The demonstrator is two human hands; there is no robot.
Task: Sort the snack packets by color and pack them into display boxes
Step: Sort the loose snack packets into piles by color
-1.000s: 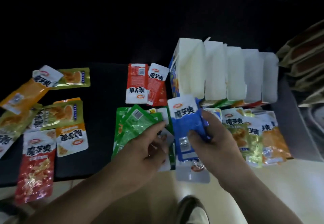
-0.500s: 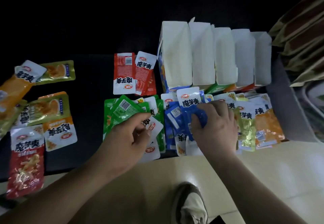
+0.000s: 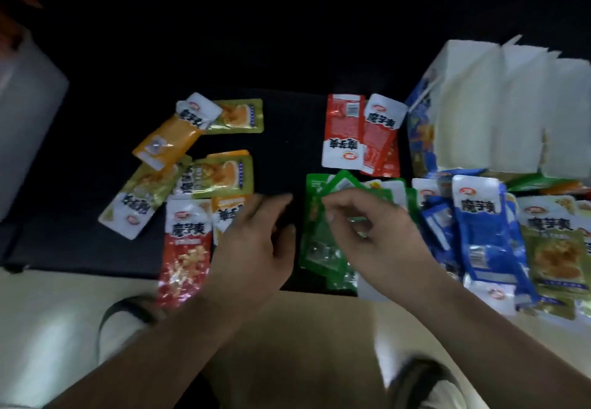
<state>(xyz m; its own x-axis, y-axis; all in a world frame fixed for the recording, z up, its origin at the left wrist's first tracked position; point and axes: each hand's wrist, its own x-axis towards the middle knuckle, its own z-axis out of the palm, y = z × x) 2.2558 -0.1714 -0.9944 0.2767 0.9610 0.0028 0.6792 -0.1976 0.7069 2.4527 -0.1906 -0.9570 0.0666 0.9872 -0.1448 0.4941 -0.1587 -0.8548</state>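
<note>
Snack packets [image 3: 479, 226] lie beside display boxes [image 3: 473, 114]; left grip [image 3: 252, 242] apart, right grip [image 3: 374, 236] curled on green packets [image 3: 315, 216].

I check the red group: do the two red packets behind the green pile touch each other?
Touching. Head view: the left red packet overlaps the near edge of the right red packet, with no gap between.

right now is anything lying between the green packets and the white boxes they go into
Yes. A heap of blue packets lies right of the green packets, directly before the white boxes, and red packets lie just behind the green ones. Nothing tall, so lifting over them should probably work.
</note>
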